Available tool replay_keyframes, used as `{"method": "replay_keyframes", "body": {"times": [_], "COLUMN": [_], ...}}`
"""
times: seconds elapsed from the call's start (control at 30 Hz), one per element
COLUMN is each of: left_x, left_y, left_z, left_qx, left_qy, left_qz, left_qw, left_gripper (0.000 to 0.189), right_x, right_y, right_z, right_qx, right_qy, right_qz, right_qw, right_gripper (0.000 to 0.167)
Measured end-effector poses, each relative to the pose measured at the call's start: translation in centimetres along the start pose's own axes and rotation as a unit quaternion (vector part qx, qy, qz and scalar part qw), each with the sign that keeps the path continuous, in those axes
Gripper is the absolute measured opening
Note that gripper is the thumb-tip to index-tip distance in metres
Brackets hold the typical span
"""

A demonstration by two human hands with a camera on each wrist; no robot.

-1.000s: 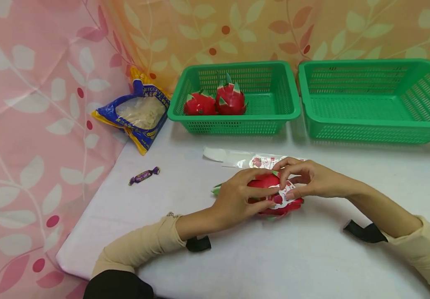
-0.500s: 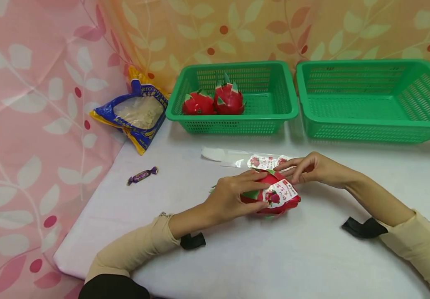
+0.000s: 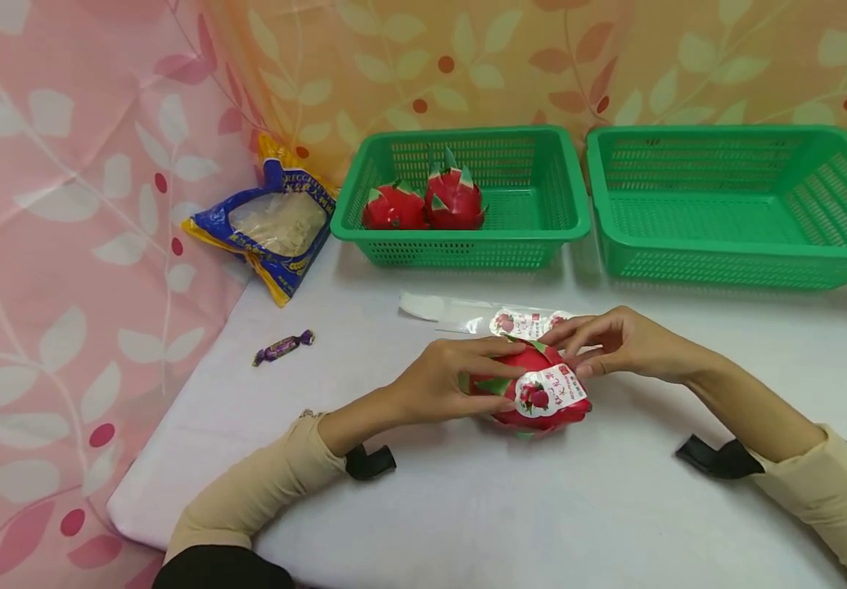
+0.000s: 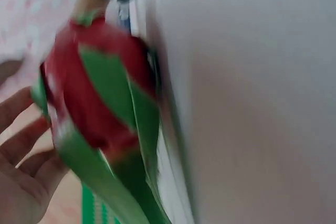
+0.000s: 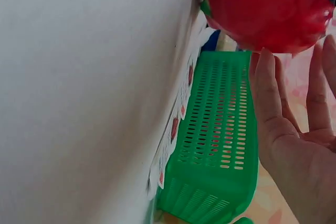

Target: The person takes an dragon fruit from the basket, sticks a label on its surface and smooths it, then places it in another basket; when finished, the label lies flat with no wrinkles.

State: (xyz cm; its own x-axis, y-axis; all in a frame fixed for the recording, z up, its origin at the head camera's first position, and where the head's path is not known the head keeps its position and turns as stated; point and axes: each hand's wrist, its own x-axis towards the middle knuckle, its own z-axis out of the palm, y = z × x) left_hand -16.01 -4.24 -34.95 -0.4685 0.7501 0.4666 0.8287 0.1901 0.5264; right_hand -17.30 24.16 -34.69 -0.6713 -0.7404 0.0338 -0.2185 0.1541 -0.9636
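Observation:
A red dragon fruit (image 3: pixel 547 357) with green scales lies on the table between the hands. A white sticker (image 3: pixel 551 391) printed with a fruit picture sits on its near face. My left hand (image 3: pixel 438 383) rests at the fruit's leafy left end, fingers loosely extended over it and thumb on the near side. In the left wrist view those fingertips touch the side of the blurred fruit (image 4: pixel 102 77). At the fruit's right end, my right hand (image 3: pixel 625 343) touches it with relaxed fingers; the right wrist view shows them fairly straight beneath the fruit (image 5: pixel 268 14). Behind it lies a clear sticker strip (image 3: pixel 460 315).
A green basket (image 3: pixel 460 245) at the back holds two dragon fruits (image 3: pixel 455 200). Another green basket (image 3: pixel 732 262) stands to its right. On the left are a blue and yellow bag (image 3: pixel 276 225) and a purple wrapped candy (image 3: pixel 283 348).
My left hand has slid left off the sticker. The fruit has turned slightly, bringing the sticker lower on its near face. My right fingers have moved from the sticker to the fruit's right end.

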Motion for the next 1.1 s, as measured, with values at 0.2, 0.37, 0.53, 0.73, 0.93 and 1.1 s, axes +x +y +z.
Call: {"method": "replay_keyframes", "body": {"times": [0.2, 0.37, 0.53, 0.73, 0.93, 1.1], "left_x": [0.7, 1.6, 2.0, 2.7, 2.8, 2.7], "left_y": [-3.4, -6.9, -9.2, -10.9, -11.6, -11.5], "left_z": [-2.2, -4.1, -5.2, -6.2, -6.7, -6.7], "left_qx": [-0.240, -0.408, -0.481, -0.530, -0.543, -0.542], "left_qy": [0.070, 0.172, 0.228, 0.268, 0.287, 0.300], "left_qz": [-0.211, -0.324, -0.357, -0.349, -0.342, -0.343], "left_qw": [0.9452, 0.8360, 0.7672, 0.7248, 0.7109, 0.7062], "left_gripper": [0.029, 0.038, 0.044, 0.031, 0.025, 0.020], "right_x": [-0.1, 0.0, 0.5, 0.8, 0.9, 0.9], "right_y": [-1.8, -2.8, -2.7, -2.6, -2.4, -2.2], "right_z": [2.8, 5.6, 6.7, 6.9, 6.8, 6.2], "right_qx": [-0.147, -0.295, -0.339, -0.334, -0.314, -0.287], "right_qy": [0.084, 0.139, 0.150, 0.153, 0.159, 0.164], "right_qz": [0.040, 0.083, 0.101, 0.111, 0.105, 0.106], "right_qw": [0.9847, 0.9418, 0.9233, 0.9234, 0.9302, 0.9376], "right_gripper": [0.047, 0.073, 0.085, 0.083, 0.074, 0.069]}}
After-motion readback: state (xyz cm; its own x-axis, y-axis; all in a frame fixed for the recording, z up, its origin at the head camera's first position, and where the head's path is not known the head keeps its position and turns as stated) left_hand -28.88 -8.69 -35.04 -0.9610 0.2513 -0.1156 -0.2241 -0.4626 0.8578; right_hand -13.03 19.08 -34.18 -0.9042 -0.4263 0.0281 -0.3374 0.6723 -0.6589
